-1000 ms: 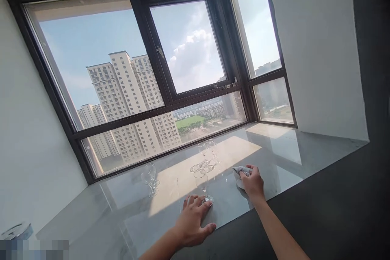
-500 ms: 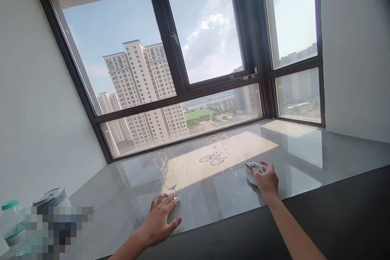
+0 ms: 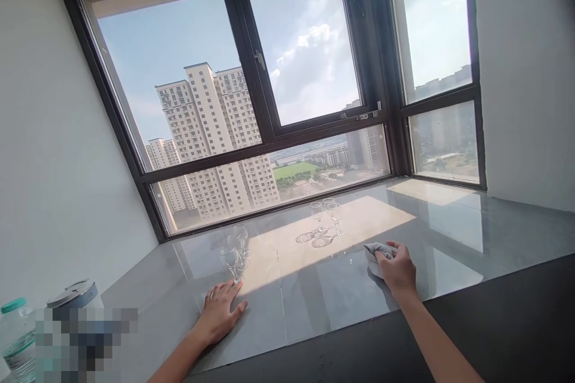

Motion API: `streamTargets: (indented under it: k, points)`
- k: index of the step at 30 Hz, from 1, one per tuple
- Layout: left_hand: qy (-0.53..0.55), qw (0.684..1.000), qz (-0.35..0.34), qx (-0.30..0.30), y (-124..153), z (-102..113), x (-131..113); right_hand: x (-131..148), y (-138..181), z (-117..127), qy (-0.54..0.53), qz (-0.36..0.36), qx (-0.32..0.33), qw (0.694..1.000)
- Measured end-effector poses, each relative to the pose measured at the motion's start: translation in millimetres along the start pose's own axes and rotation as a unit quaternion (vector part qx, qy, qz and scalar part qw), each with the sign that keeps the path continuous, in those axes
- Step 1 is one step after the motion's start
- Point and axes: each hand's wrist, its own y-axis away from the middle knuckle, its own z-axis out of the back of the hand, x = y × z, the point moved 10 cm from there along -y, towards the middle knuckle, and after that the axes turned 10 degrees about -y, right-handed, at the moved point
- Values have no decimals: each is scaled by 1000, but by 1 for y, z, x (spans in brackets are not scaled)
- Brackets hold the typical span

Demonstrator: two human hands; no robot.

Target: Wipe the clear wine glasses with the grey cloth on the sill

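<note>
My left hand (image 3: pixel 221 313) lies with fingers spread on the grey stone windowsill (image 3: pixel 256 323), its fingertips at the foot of a clear stemmed glass (image 3: pixel 229 256). Just behind that one stands another stemmed glass (image 3: pixel 241 236), partly overlapped by it. Over on the right, my right hand (image 3: pixel 395 268) grips a crumpled grey cloth (image 3: pixel 376 256), which rests against the sill. Farther back, a group of stemmed glasses (image 3: pixel 331 210) stands upright in the sunlit patch, casting shadows.
A plastic bottle with a green cap (image 3: pixel 14 305) and a lidded container (image 3: pixel 72 293) stand at the lower left, partly covered by a blurred patch. Dark window frames (image 3: pixel 278 146) border the back of the sill. Its front edge drops to a dark face (image 3: pixel 359 353).
My left hand has moved left and slightly back, and the near glass has shifted left with it, closer to the other one. My right hand still holds the cloth in about the same place.
</note>
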Motion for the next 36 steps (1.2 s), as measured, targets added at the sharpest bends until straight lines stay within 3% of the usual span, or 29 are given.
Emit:
streamTargets:
  k: [7, 10, 12, 15, 20, 25, 30, 36]
  points:
    - [-9, 999, 21, 23, -3, -8, 1, 3, 0, 1, -11, 10, -3, 1000]
    - [-7, 996, 84, -1, 4, -12, 0, 5, 1, -1, -18, 12, 0, 1000]
    - [15, 995, 94, -28, 8, -15, -14, 5, 1, -5, -24, 10, 9, 1000]
    - [53, 997, -9, -54, 4, -14, -69, 6, 0, -9, -27, 19, 17, 999]
    - [76, 977, -197, -41, -30, 9, -195, 8, -1, -8, -36, 31, 2, 999]
    - [69, 970, -233, -16, -94, 31, -297, 11, -2, -5, -52, 42, -23, 997]
    - [82, 971, -224, -28, -142, 37, -353, 12, -3, -4, -63, 63, -39, 995]
    - [81, 977, -196, 1, -170, 30, -372, 12, -4, -4, -70, 60, -32, 995]
